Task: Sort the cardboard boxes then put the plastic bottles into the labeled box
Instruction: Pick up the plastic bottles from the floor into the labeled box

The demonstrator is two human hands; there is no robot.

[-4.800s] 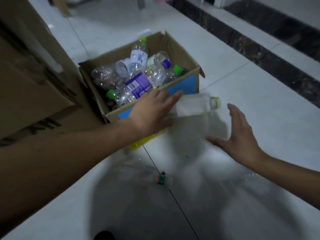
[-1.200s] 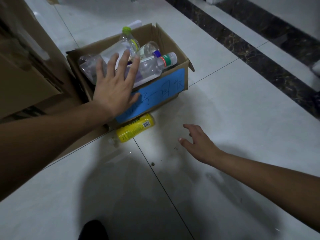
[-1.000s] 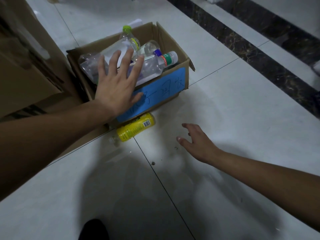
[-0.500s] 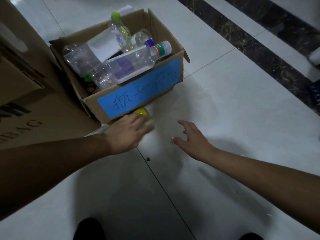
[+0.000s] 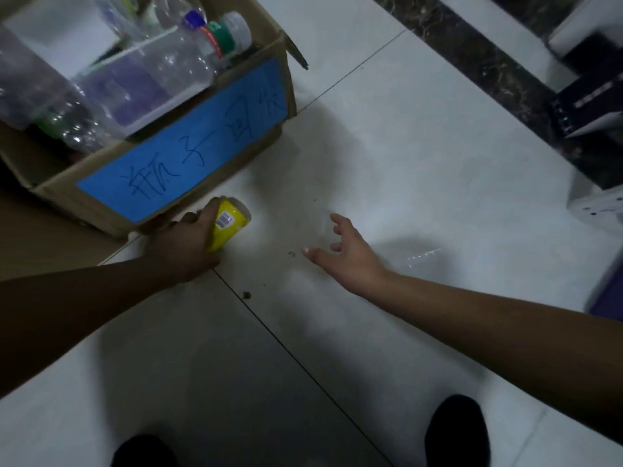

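While left hand (image 5: 183, 246) fingers grip yellow bottle (image 5: 229, 225) | right hand (image 5: 350, 256) hovers, fingers spread, empty

Matt brown cardboard box (image 5: 57, 193), blue paper label (image 5: 188, 143), clear glossy plastic bottles (image 5: 148, 72), shiny yellow bottle (image 5: 229, 224), smooth glossy floor tiles (image 5: 421, 170)

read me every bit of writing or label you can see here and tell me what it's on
"瓶子回收", handwritten in dark pen on the blue label on the cardboard box; the last character is unclear.
Barcode with digits on the yellow bottle in the left hand: too small to read.
Purple bottle label in the box: blurred, unreadable.
Dark box at right: print blurred, unreadable.
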